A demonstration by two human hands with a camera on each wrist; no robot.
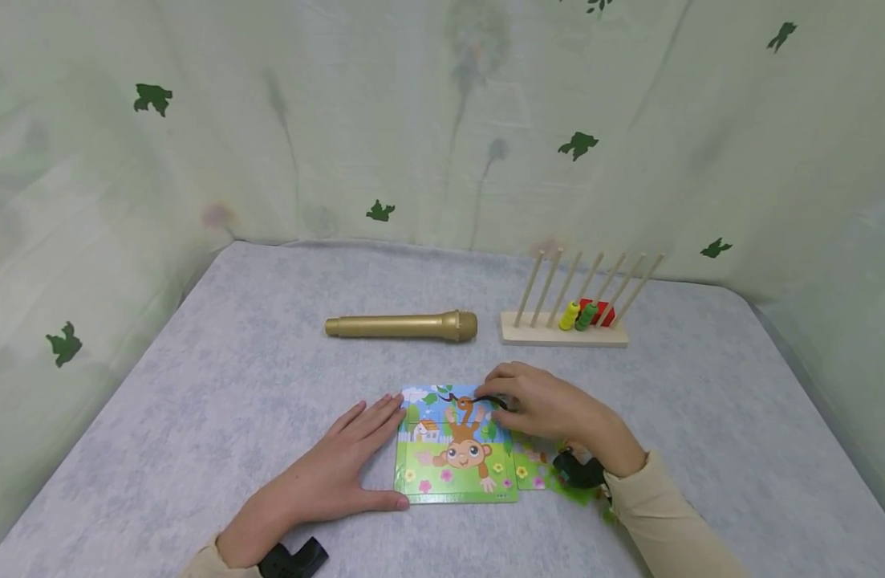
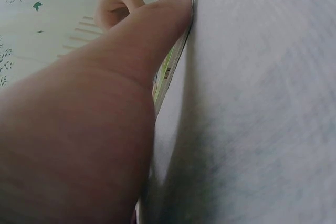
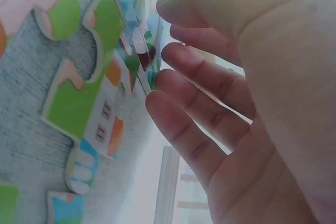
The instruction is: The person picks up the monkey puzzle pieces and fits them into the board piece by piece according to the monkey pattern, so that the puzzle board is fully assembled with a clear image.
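Note:
A square jigsaw puzzle [image 1: 428, 461] with a monkey picture lies on the table in front of me. My left hand [image 1: 341, 466] rests along its left side, fingers and thumb extended, with the thumb at the near left corner. At the upper right corner of the puzzle is my right hand [image 1: 546, 401], its fingers bent and spaced apart from the thumb. In the right wrist view, nothing shows between those fingers. Loose puzzle pieces [image 3: 73, 103] lie beside the puzzle, partly hidden under the right forearm in the head view.
Beyond the puzzle lies a gold microphone [image 1: 399, 326]. To its right stands a wooden bead rack [image 1: 565, 335] with upright pegs, holding yellow and green beads [image 1: 570, 316] and a red piece [image 1: 606, 311]. A pale curtain [image 1: 341, 120] hangs behind the table.

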